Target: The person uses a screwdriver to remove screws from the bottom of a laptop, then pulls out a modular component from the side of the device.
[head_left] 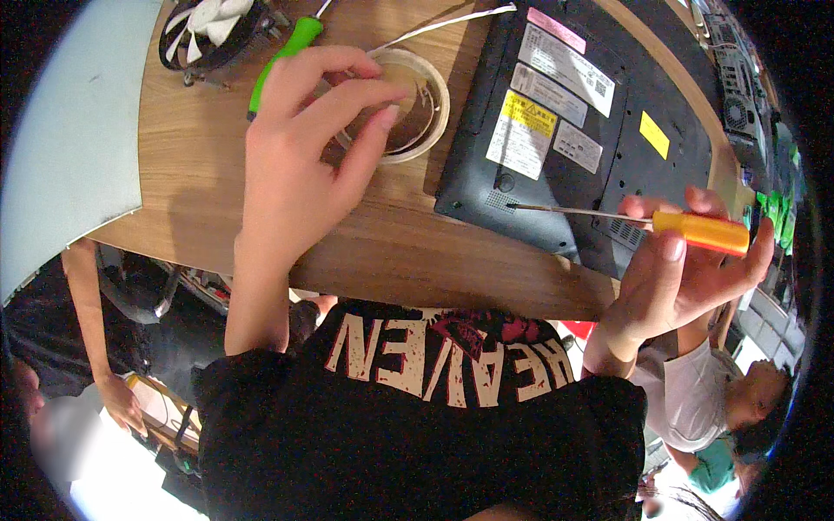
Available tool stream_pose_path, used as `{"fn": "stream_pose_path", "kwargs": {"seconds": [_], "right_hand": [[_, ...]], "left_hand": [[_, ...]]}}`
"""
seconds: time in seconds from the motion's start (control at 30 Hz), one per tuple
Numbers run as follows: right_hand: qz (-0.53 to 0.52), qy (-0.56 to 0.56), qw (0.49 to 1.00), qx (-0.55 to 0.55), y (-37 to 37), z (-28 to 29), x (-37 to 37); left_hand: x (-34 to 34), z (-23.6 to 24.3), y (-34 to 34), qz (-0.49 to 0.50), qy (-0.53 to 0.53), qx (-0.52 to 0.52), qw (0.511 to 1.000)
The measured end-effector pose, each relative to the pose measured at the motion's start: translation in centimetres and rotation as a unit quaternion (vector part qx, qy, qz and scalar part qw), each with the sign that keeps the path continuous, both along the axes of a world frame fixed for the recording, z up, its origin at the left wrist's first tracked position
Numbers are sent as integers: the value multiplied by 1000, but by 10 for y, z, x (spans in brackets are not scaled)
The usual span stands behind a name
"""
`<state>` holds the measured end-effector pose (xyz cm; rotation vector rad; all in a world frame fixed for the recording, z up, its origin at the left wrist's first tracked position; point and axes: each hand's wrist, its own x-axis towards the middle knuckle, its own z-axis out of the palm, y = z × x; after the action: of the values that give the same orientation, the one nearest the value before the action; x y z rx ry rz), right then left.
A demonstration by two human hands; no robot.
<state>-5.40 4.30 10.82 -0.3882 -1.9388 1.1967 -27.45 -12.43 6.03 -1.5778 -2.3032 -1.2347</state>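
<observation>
My right hand (pixel 686 269) grips a screwdriver (pixel 704 231) by its yellow-and-orange handle. The screwdriver's thin shaft points left, its dark tip over a small grille near the corner of a black laptop (pixel 556 198) lying underside up; whether the tip touches cannot be told. Over a round tape roll (pixel 441 95) hovers my left hand (pixel 321 130), fingers curved and thumb apart from the index finger, with nothing visible between them. Small bits show inside the ring, partly hidden by my fingers. Beyond that hand lies a green-handled screwdriver (pixel 300 39).
A cooling fan (pixel 208 35) with white blades sits at the far left of the wooden table (pixel 191 156). A white strip (pixel 452 19) runs from the roll toward the laptop. Computer parts (pixel 738 104) stand at the far right. Other people are on both sides.
</observation>
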Motion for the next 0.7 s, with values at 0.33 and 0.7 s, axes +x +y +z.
{"fn": "stream_pose_path", "kwargs": {"seconds": [0.33, 0.7], "right_hand": [[169, 49, 983, 45, -13, -21, -9], [217, 17, 975, 34, -18, -15, -14]], "left_hand": [[53, -15, -29, -94, -159, 35, 982], [49, -37, -32, -38, -138, 51, 988]]}}
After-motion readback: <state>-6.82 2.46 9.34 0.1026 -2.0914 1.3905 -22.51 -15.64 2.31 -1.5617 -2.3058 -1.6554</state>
